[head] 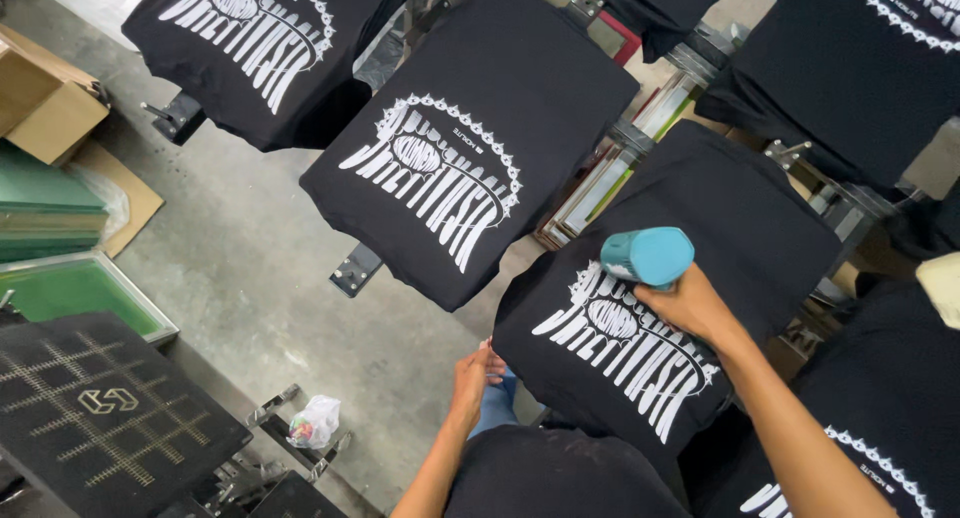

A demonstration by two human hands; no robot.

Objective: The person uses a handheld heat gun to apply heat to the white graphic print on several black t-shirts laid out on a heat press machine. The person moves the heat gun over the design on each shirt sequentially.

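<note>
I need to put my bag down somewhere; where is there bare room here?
Bare concrete floor lies between the stacked green frames and the middle printed shirt. To the right it is crowded: shirts overlap, and the right hand holds a teal tool.

The right hand [690,303] covers the handle end of the teal tool [648,255], so its grip there is hidden. The left hand [475,378] has its fingertips tucked behind the edge of the black shirt [700,228]. Shirts at the top right [860,68] and bottom right [890,408] are cut off by the frame edges. The platens under every shirt are concealed.
</note>
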